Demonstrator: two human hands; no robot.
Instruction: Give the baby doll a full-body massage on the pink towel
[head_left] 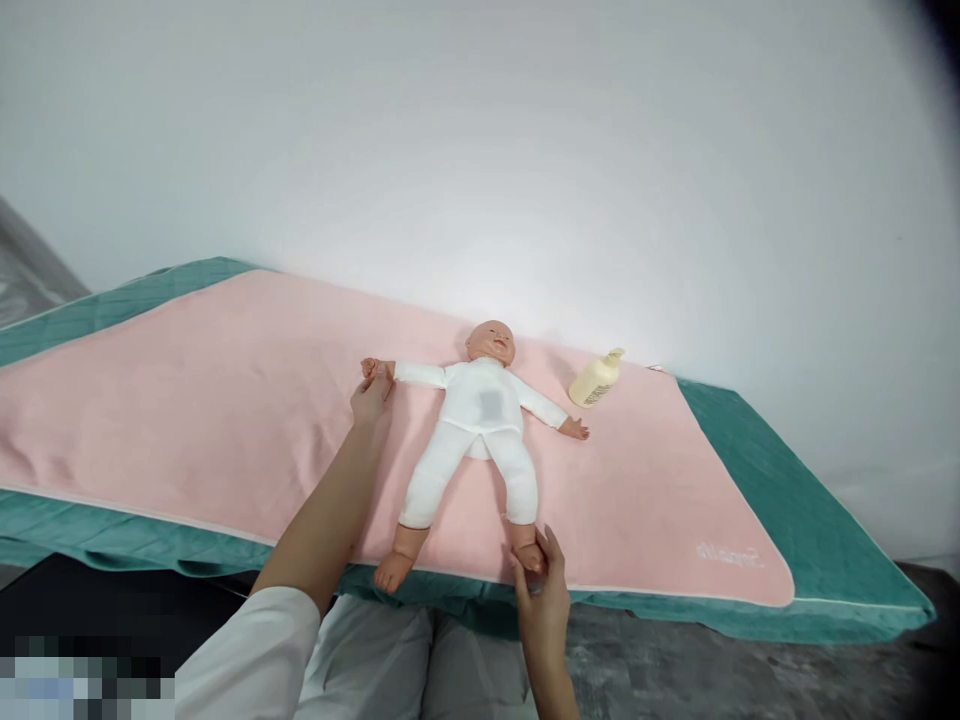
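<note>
A baby doll (pixel 481 395) with a white cloth body lies on its back on a pink mat (pixel 630 500), arms spread and legs apart. My left hand (pixel 371 395) is closed around the doll's hand at the left side, its fingers partly hidden. At the near edge of the mat, my right hand (pixel 544 590) holds the doll's foot on the right, thumb and fingers on either side of it. The doll's other foot rests at the mat's near edge, untouched. A grey patch shows on the doll's belly.
A pale yellow pump bottle (pixel 595 382) lies tilted on the mat, right of the doll. Under the mat is a green quilted cover (pixel 795 500). A white wall (pixel 480 150) rises behind. Something black (pixel 112 620) stands at the lower left.
</note>
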